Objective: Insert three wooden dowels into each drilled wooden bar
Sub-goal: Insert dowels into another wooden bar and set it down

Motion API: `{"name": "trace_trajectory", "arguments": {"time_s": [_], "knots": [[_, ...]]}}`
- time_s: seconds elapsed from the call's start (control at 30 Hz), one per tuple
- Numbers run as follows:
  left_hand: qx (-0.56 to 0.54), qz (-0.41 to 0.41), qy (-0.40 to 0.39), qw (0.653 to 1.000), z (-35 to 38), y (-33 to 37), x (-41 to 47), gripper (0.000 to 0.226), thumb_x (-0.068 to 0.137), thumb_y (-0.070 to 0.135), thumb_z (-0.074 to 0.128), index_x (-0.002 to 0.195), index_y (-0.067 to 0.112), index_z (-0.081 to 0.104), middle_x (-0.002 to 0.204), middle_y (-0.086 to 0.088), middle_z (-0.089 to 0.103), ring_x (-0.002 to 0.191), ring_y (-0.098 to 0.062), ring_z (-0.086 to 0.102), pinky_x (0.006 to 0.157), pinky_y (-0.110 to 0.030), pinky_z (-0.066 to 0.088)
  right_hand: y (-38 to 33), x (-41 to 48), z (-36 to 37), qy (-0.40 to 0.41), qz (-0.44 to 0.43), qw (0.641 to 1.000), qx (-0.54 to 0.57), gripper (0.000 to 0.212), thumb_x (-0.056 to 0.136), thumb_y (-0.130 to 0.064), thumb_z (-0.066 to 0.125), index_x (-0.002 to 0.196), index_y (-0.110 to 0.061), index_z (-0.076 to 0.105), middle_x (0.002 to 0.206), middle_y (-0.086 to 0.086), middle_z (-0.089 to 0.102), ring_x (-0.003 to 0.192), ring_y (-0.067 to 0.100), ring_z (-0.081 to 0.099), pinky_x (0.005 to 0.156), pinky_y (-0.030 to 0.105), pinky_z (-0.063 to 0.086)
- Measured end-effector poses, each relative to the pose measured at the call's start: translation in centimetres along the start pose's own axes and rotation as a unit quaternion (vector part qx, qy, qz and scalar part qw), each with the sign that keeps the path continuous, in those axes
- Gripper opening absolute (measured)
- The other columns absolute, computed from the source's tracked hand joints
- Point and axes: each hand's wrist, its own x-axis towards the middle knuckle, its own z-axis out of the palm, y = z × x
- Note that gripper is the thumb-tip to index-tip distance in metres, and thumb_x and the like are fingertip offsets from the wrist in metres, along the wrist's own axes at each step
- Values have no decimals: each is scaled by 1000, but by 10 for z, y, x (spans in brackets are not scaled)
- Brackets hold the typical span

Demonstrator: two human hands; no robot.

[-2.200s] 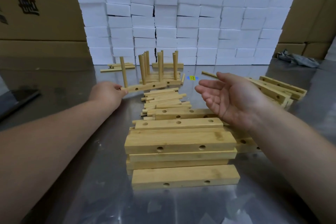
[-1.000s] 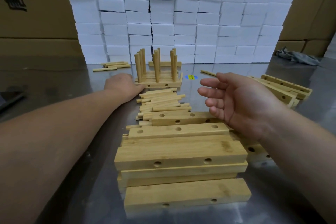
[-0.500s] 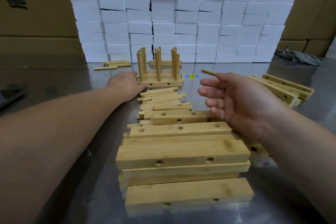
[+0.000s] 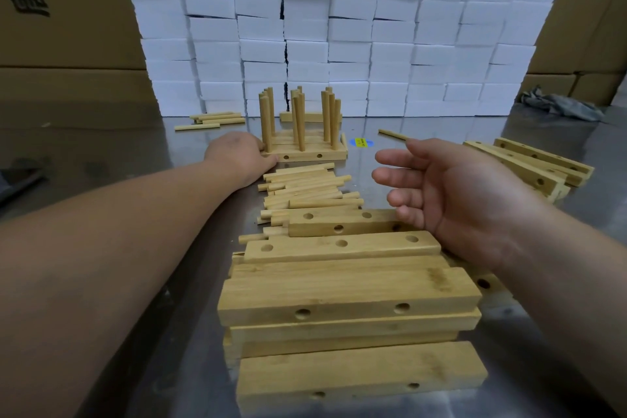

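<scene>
A group of finished bars (image 4: 307, 155) stands at the back middle of the metal table, each with three upright dowels (image 4: 298, 119). My left hand (image 4: 237, 154) is at the left end of the front finished bar, thumb on its front face and fingers behind it. A pile of loose dowels (image 4: 305, 187) lies just in front of that. Nearer me is a stack of drilled bars (image 4: 339, 244) without dowels. My right hand (image 4: 458, 193) hovers above the stack's right side, palm turned left, fingers relaxed, holding nothing.
More drilled bars (image 4: 529, 163) lie at the right. A few dowels (image 4: 213, 119) lie at the back left, and a single dowel (image 4: 392, 134) at the back right. A wall of white foam blocks (image 4: 339, 27) and cardboard boxes (image 4: 61, 10) close the back.
My left hand carried a bar with three dowels back and set it down against the finished group, staying at its left end. My right hand has barely moved.
</scene>
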Motion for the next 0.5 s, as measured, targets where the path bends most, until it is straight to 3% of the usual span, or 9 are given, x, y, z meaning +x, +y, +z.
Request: {"name": "trace_trajectory", "arguments": {"time_s": [0.27, 0.33, 0.4, 0.5], "knots": [[-37, -31, -17, 999, -6, 4, -11, 60, 89, 59, 39, 126, 14, 52, 117, -9, 60, 107, -26, 54, 77, -34, 42, -1, -2, 0, 2, 0, 1000, -7, 27, 96, -24, 41, 95, -6, 62, 60, 3, 67, 40, 10, 55, 38, 16, 45], [-105, -66, 13, 992, -11, 4, -20, 47, 93, 46, 35, 122, 13, 52, 111, -8, 61, 96, -24, 55, 74, -34, 41, -3, -2, 0, 9, -1, 1000, -3, 27, 96, -24, 42, 94, -6, 62, 60, 3, 67, 40, 9, 55, 38, 16, 44], [-199, -113, 41, 973, -16, 2, -29, 33, 94, 32, 32, 105, 13, 57, 96, -8, 62, 76, -19, 53, 64, -30, 37, -3, -2, -1, 19, -5, 1000, -5, 27, 96, -24, 42, 93, -7, 62, 60, 2, 67, 40, 9, 55, 38, 16, 44], [-309, -165, 31, 936, -25, 1, -46, 31, 93, 25, 35, 96, 9, 61, 91, -11, 63, 76, -25, 57, 65, -31, 40, -3, -2, 0, 39, -18, 998, -37, 25, 96, -24, 42, 92, -9, 62, 59, 1, 67, 39, 9, 54, 37, 16, 42]]}}
